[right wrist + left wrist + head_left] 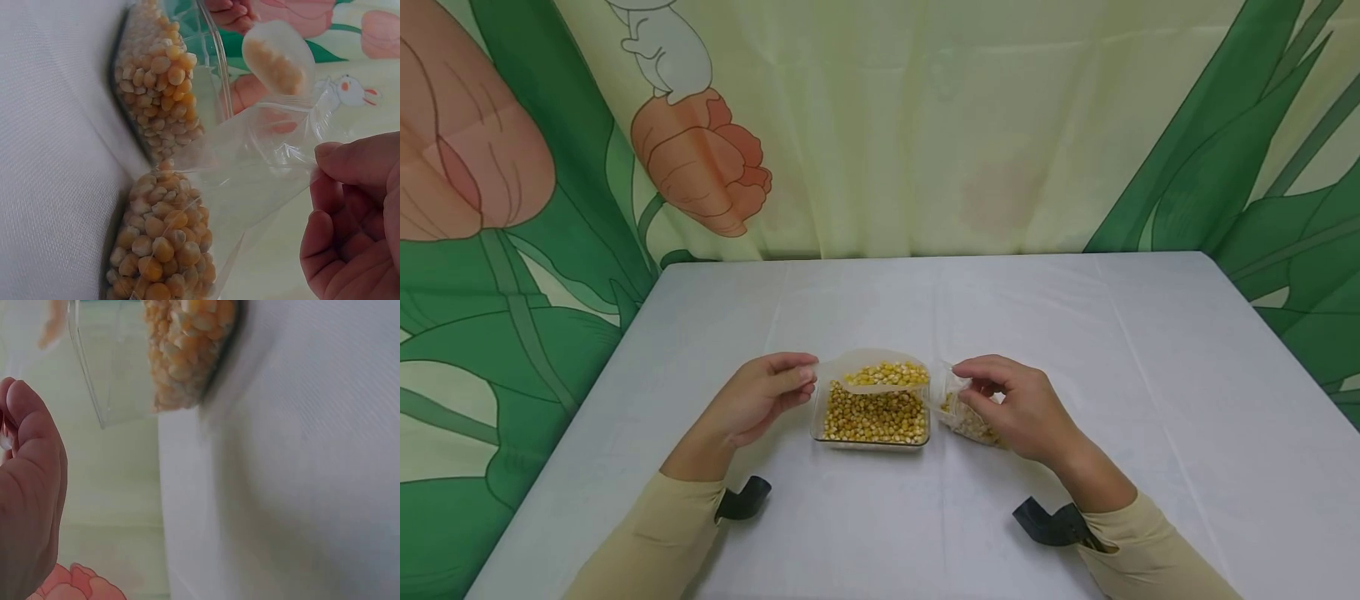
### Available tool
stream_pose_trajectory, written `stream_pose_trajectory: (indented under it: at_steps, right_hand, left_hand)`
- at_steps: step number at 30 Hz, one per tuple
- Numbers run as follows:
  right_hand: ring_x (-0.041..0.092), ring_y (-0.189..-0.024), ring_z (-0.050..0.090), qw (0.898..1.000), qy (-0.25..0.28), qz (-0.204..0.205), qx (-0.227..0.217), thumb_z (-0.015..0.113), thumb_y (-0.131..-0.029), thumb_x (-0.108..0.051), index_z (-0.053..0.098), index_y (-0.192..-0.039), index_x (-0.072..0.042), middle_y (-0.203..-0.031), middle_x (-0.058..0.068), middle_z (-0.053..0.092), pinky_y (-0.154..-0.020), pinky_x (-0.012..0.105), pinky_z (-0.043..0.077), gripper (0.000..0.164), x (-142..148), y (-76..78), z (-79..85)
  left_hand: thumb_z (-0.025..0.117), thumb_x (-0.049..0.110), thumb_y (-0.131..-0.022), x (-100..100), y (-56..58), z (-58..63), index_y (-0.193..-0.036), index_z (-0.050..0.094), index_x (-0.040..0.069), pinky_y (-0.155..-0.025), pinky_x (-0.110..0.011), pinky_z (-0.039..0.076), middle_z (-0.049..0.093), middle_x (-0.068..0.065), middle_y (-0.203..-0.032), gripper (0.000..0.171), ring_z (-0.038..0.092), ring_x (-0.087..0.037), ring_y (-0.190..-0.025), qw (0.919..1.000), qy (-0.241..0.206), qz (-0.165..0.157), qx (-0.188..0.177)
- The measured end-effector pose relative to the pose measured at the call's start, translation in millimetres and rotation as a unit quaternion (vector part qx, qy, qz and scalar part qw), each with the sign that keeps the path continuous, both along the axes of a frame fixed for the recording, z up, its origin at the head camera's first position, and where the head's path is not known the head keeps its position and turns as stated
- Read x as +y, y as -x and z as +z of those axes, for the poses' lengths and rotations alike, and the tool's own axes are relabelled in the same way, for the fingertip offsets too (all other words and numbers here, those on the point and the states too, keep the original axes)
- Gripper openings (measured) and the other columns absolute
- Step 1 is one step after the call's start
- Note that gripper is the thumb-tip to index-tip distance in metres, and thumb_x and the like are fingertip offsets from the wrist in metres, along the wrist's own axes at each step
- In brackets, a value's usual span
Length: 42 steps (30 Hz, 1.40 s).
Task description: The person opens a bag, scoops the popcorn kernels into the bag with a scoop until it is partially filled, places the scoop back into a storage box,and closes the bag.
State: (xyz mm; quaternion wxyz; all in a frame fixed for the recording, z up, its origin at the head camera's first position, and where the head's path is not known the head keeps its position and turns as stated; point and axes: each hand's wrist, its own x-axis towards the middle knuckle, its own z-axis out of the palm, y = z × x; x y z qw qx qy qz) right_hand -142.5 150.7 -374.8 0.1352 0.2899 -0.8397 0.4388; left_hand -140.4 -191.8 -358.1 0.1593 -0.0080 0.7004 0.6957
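Observation:
My left hand [767, 396] pinches the end of a translucent whitish scoop [859, 358] between thumb and fingers. Corn kernels [887, 373] lie in the scoop, which hangs over a clear rectangular container [871, 445]. More corn fills the lower part of that container; its clear walls rise above the kernels in the left wrist view. To the container's right, a clear plastic bag [250, 153] with corn kernels [164, 244] in its bottom rests on the table. My right hand [1018, 404] pinches the bag's upper edge between thumb and index finger, and its mouth stretches toward the container.
A white cloth covers the table [1037, 308]. Behind it hangs a pale curtain [887, 125] printed with tulips, leaves and a rabbit. Black bands with short protruding pieces [1052, 523] sit at both wrists, close above the tabletop.

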Motion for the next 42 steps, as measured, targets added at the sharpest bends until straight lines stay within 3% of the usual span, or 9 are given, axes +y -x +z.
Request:
stream_pose_trajectory:
  at_steps: [12, 18, 24, 30, 36, 42]
  right_hand:
    - [0.008, -0.078, 0.059, 1.000, -0.019, 0.000, 0.017, 0.076, -0.080, 0.011, 0.074, -0.109, 0.000, -0.104, 0.002, 0.071, -0.062, 0.031, 0.053, 0.031, 1.9, 0.2, 6.1]
    - [0.008, -0.078, 0.060, 0.999, -0.026, -0.001, 0.023, 0.076, -0.080, 0.011, 0.074, -0.109, 0.000, -0.105, 0.003, 0.072, -0.061, 0.029, 0.053, 0.031, 2.2, -0.9, 8.6]
    - [0.008, -0.078, 0.060, 0.999, -0.027, -0.003, 0.019, 0.077, -0.080, 0.009, 0.074, -0.109, -0.001, -0.105, 0.003, 0.071, -0.060, 0.024, 0.051, 0.031, 2.2, -0.8, 9.3]
    - [0.008, -0.078, 0.059, 0.999, -0.026, -0.002, 0.024, 0.077, -0.080, 0.010, 0.074, -0.109, -0.001, -0.104, 0.004, 0.072, -0.059, 0.026, 0.051, 0.031, 2.5, -0.1, 9.9]
    - [0.008, -0.077, 0.060, 0.999, -0.024, -0.005, 0.028, 0.076, -0.080, 0.011, 0.075, -0.107, -0.001, -0.102, 0.004, 0.072, -0.061, 0.032, 0.054, 0.030, 2.5, 0.3, 10.9]
    - [0.008, -0.077, 0.060, 0.999, -0.022, -0.010, 0.028, 0.076, -0.080, 0.010, 0.075, -0.107, -0.001, -0.102, 0.003, 0.072, -0.063, 0.025, 0.051, 0.029, 3.5, 1.1, 10.1]
  left_hand:
    - [0.056, 0.003, -0.102, 20.4, 1.8, 11.4, -0.129, 0.051, -0.017, -0.083, -0.025, 0.055, 0.063, -0.009, -0.098, 0.034, 0.063, -0.012, -0.088, 0.9983, 0.046, -0.005, 0.036]
    - [0.058, 0.003, -0.101, 31.9, 0.8, 20.2, -0.127, 0.055, -0.015, -0.084, -0.028, 0.056, 0.065, -0.016, -0.101, 0.032, 0.065, -0.022, -0.093, 0.9970, 0.063, -0.003, 0.045]
    - [0.060, 0.003, -0.100, 42.7, 2.7, 25.1, -0.126, 0.058, -0.013, -0.086, -0.030, 0.055, 0.067, -0.014, -0.101, 0.031, 0.067, -0.026, -0.096, 0.9959, 0.073, -0.002, 0.053]
    - [0.062, 0.003, -0.098, 51.9, 2.7, 28.6, -0.124, 0.060, -0.013, -0.086, -0.032, 0.056, 0.067, -0.013, -0.100, 0.030, 0.067, -0.026, -0.094, 0.9957, 0.065, -0.001, 0.067]
    - [0.065, 0.004, -0.097, 58.3, 1.7, 32.0, -0.120, 0.064, -0.009, -0.086, -0.034, 0.056, 0.068, -0.015, -0.104, 0.027, 0.066, -0.036, -0.102, 0.9938, 0.085, -0.002, 0.072]
    - [0.066, 0.005, -0.097, 66.5, 1.3, 36.3, -0.118, 0.067, -0.006, -0.089, -0.039, 0.056, 0.069, -0.014, -0.104, 0.023, 0.067, -0.027, -0.097, 0.9922, 0.106, -0.002, 0.066]
